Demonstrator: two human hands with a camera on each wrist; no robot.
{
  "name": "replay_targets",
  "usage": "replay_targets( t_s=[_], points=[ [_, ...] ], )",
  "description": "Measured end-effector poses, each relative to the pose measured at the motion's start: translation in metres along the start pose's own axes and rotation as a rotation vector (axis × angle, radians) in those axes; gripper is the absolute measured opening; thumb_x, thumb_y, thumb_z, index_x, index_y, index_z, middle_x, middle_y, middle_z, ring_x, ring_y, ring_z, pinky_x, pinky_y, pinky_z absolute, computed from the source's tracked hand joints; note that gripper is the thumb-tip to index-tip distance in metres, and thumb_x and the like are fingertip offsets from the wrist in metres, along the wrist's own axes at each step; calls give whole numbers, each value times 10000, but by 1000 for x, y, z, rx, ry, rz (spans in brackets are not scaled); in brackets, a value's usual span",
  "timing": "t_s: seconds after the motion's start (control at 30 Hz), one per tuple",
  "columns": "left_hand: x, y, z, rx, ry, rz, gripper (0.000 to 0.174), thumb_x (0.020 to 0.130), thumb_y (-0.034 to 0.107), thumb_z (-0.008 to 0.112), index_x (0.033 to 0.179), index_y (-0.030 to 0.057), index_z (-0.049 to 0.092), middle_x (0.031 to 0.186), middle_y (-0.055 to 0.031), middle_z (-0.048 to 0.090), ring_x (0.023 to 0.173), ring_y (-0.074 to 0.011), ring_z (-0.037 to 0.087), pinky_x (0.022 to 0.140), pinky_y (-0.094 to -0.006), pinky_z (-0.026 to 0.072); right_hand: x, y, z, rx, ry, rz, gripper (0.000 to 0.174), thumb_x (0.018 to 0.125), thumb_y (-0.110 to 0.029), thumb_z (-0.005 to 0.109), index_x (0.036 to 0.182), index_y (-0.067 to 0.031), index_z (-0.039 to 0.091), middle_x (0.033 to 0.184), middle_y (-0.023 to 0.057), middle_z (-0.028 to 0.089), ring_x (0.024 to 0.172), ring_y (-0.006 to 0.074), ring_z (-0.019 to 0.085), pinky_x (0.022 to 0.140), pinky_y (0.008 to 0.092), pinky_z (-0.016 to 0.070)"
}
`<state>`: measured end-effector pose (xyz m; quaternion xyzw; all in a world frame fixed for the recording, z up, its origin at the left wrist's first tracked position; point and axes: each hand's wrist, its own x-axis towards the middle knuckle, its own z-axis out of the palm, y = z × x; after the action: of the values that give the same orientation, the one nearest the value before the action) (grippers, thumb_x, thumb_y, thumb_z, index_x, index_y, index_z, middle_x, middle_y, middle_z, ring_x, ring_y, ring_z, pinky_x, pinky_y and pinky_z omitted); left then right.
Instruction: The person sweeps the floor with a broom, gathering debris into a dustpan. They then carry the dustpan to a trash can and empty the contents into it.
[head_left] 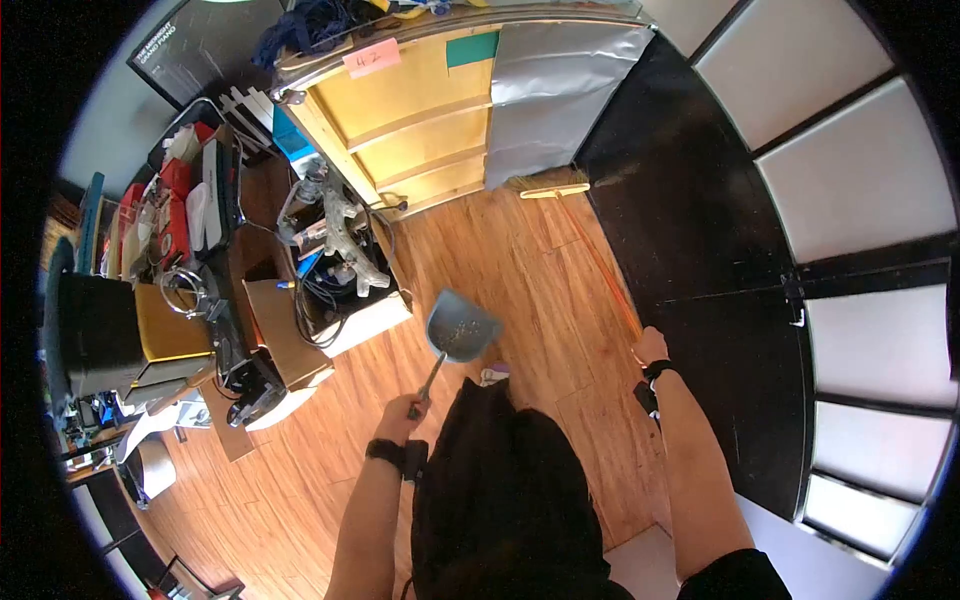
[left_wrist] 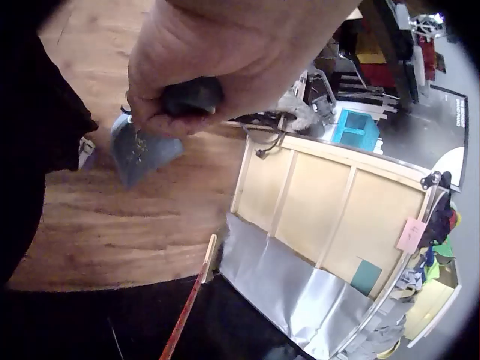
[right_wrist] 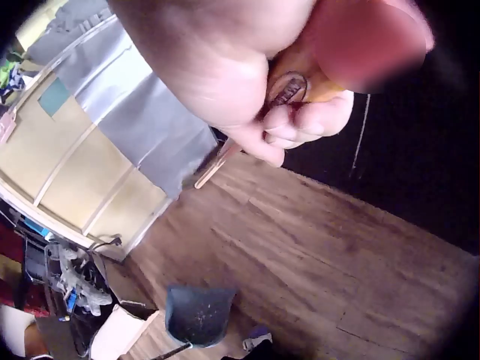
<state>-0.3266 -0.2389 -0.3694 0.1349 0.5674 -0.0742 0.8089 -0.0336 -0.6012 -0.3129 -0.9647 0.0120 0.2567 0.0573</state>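
My left hand (head_left: 402,418) grips the handle of a grey dustpan (head_left: 470,318), whose pan holds loose debris. In the left wrist view the dark end of the handle pokes out of the curled left hand (left_wrist: 202,67). My right hand (head_left: 651,346) holds the orange handle of a broom (head_left: 556,191) out to the right. The broom's head lies on the floor at the corner between the silver-covered panel and the black wall. Fingers of the right hand (right_wrist: 300,124) wrap round the handle's end in the right wrist view.
A wooden-framed cabinet back (head_left: 410,110) with silver sheeting (head_left: 550,100) stands ahead. Along the right runs a black wall panel (head_left: 720,230). Left of the dustpan are an open box (head_left: 375,328) of cables and a cluttered shelf (head_left: 222,290). Wood flooring (head_left: 530,270) lies between.
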Motion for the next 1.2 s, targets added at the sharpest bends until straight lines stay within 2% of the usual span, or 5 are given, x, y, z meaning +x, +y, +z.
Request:
replay_targets(
  t_s=[0.53, 0.6, 0.7, 1.13, 1.2],
  points=[
    [105, 13, 87, -288, 163, -144, 67, 687, -97, 368, 712, -43, 337, 661, -101, 337, 492, -159, 376, 423, -229, 362, -182, 87, -11, 48, -631, -45, 80, 725, -82, 477, 709, -4, 464, 500, 78, 446, 406, 161, 455, 358, 287, 355],
    [138, 4, 55, 992, -406, 340, 83, 680, -91, 356, 715, -33, 309, 661, -108, 331, 478, -163, 364, 402, -235, 362, -217, 110, -26, 307, -878, 277, 117, 717, -91, 520, 781, -33, 441, 490, 30, 416, 387, 110, 405, 345, 244, 330],
    [100, 5, 84, -297, 165, -93, 82, 680, -79, 345, 738, -37, 305, 651, -119, 361, 486, -177, 397, 395, -233, 362, -254, 133, -61, 572, -1027, 339, 98, 728, -81, 519, 714, -55, 426, 484, -23, 378, 374, 70, 372, 338, 194, 301],
    [69, -24, 13, -304, 101, -64, 56, 692, -67, 419, 745, -57, 436, 632, -118, 446, 513, -141, 428, 471, -231, 393, -134, 55, -111, -182, -300, -322, 99, 694, -81, 476, 736, 2, 443, 643, 225, 518, 640, 381, 511, 544, 439, 412],
    [80, -43, -21, 295, -113, 367, 80, 693, -56, 428, 766, -52, 463, 649, -95, 467, 545, -121, 446, 485, -220, 394, -103, 25, -91, -137, -260, -399, 114, 684, -87, 484, 742, 6, 451, 651, 222, 518, 661, 381, 512, 541, 428, 417]
  ],
)
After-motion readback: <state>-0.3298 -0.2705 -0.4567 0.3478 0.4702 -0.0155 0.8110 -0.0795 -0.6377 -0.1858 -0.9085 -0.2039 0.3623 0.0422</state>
